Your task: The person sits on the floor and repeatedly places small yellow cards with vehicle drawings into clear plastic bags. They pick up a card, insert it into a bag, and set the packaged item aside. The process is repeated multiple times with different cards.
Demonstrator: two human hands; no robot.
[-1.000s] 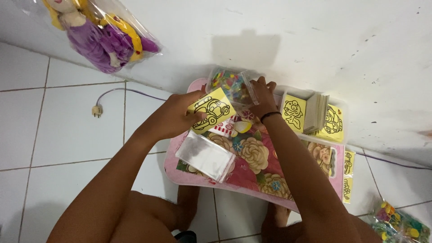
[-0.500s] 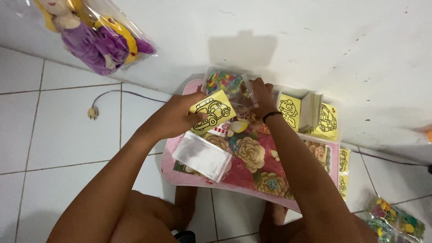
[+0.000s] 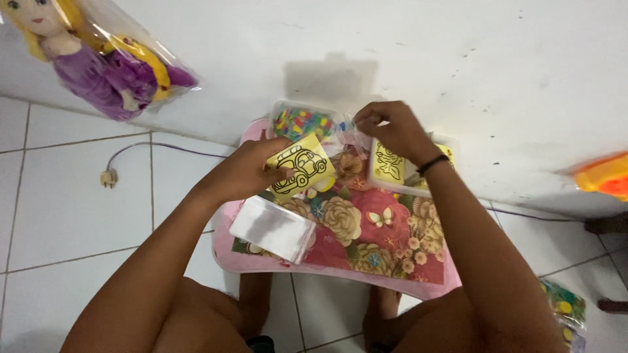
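One pink lap table (image 3: 261,261) with a flowered top, centre of the frame. One left hand (image 3: 245,171), fingers closed around one yellow card (image 3: 302,167) with a car outline, held just above the table's upper left. One right hand (image 3: 392,127), fingertips pinching a clear plastic bag (image 3: 345,134) near one box of coloured bits (image 3: 302,121). One stack of clear sleeves (image 3: 273,229), lower left of the table. One tray of yellow cards (image 3: 387,163), upper right. One wrapped doll (image 3: 98,62), upper left of the frame.
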